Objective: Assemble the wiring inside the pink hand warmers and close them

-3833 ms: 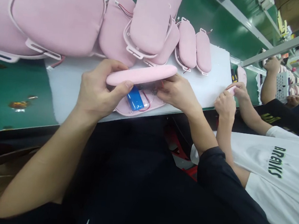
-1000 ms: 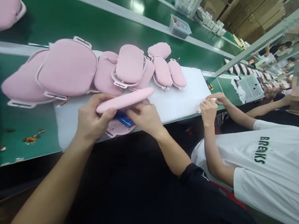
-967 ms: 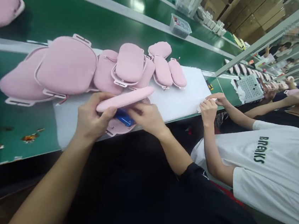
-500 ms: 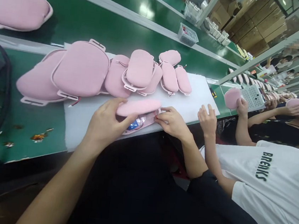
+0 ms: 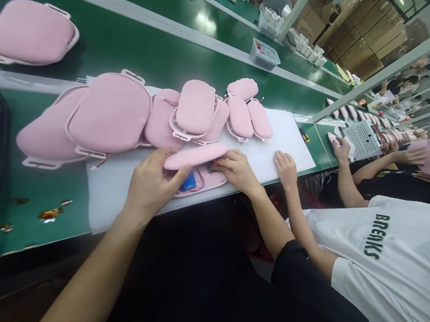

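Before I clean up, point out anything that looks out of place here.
Shiny amber scraps lie scattered on the green tabletop, left of the white sheet. They look like stray litter, unlike the pink pieces nearby.

The person wears a black or very dark navy top (image 5: 194,282), its folds mostly lost in shadow. The right sleeve (image 5: 291,269) is of similar dark cloth, loose, ending near the elbow, with a tiny pale fleck. The left hand (image 5: 149,182), right hand (image 5: 239,173), left forearm (image 5: 100,267) and right forearm (image 5: 272,221) are bare.
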A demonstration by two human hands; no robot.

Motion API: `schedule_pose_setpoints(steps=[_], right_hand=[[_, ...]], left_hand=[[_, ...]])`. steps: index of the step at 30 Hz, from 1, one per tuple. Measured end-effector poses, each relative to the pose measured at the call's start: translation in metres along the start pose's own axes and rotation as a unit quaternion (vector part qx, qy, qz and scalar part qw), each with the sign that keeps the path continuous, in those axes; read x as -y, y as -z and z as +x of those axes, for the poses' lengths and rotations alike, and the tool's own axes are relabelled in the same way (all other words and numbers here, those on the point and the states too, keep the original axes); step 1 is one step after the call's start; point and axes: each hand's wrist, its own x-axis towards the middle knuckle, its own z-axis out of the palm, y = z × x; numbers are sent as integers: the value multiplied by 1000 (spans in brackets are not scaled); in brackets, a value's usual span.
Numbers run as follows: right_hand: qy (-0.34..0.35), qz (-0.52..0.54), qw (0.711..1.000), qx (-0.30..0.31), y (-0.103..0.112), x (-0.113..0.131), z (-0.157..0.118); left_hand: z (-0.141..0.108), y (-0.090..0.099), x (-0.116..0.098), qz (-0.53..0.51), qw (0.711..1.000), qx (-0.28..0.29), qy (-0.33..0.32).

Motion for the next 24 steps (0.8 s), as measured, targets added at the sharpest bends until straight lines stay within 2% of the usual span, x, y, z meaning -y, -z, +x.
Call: schedule_pose_setpoints(steps=[7,12,18,22,24], right_hand=[[-21,13,1000,14,-5,-2,-5],[-26,-34,999,21,-9,-6,-5],[-8,-110,992,55,-33,-7,6],[22,-141,990,7,-48,-5,9],[42,-168,985,-17,-51,2,6]], left_hand=[[-1,-2,6,15,1000,11,9],[1,-6,23,31,999,31,18],[12,-8,45,74,995,64,19],[10,-3,61,80,996,49,-3],[8,-1,72,60,996,60,-25]])
